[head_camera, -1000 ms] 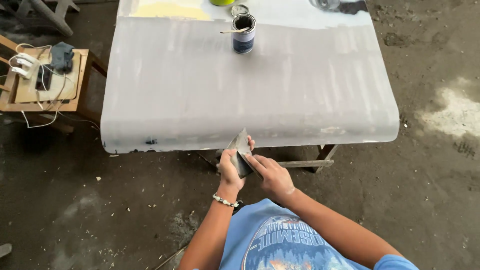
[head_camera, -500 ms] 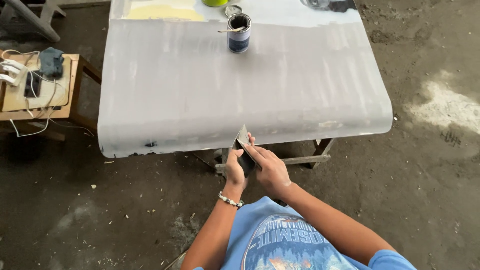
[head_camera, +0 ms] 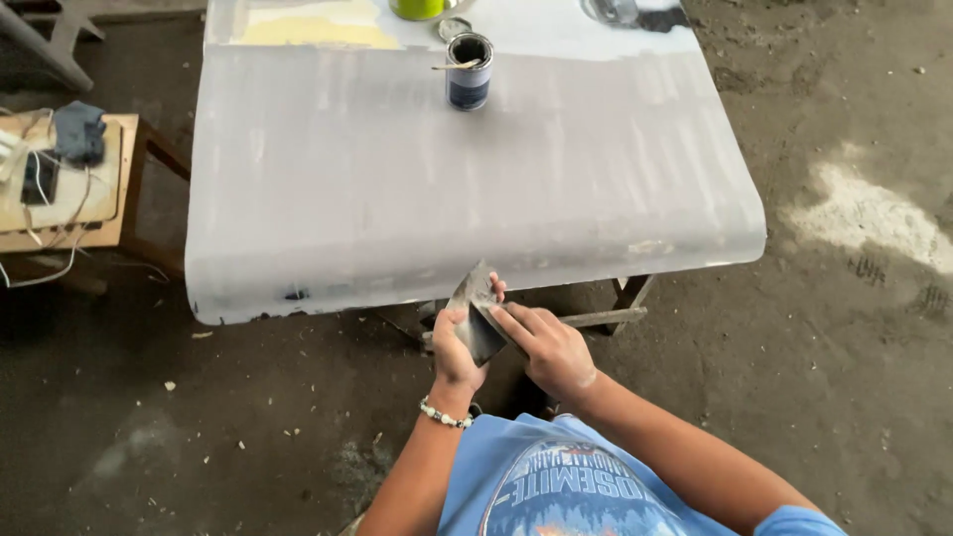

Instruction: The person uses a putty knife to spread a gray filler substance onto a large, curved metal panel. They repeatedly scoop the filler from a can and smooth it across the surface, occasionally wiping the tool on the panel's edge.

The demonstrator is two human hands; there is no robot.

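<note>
Holding: both hands meet just below the near edge of the grey panel (head_camera: 467, 189), gripping flat metal scrapers smeared with grey paste
Left hand: the left hand (head_camera: 455, 352) is closed around the lower part of an upright scraper blade (head_camera: 472, 293); thin, flat, dull metal, its tip just below the panel's rounded near edge; a beaded bracelet (head_camera: 444, 414) circles the wrist
Right hand: the right hand (head_camera: 551, 352) is curled around a second, darker blade (head_camera: 483, 333), index finger stretched along it; this blade lies across the first, touching it
Panel: broad, smooth, curved sheet, matt grey with paler streaks; near edge rolls downward; a yellowish patch (head_camera: 308, 25) sits at its far left corner
On the panel: a small round tin (head_camera: 470, 71), open, dark inside, stands upright near the far edge with a thin stick (head_camera: 452, 67) resting across its rim
Left of the panel: a low wooden stool (head_camera: 69, 189) carrying tangled white cables and a blue-grey cloth (head_camera: 79, 134)
Under the panel: rough dark concrete floor (head_camera: 199, 437), dusty, flecked with pale chips
</note>
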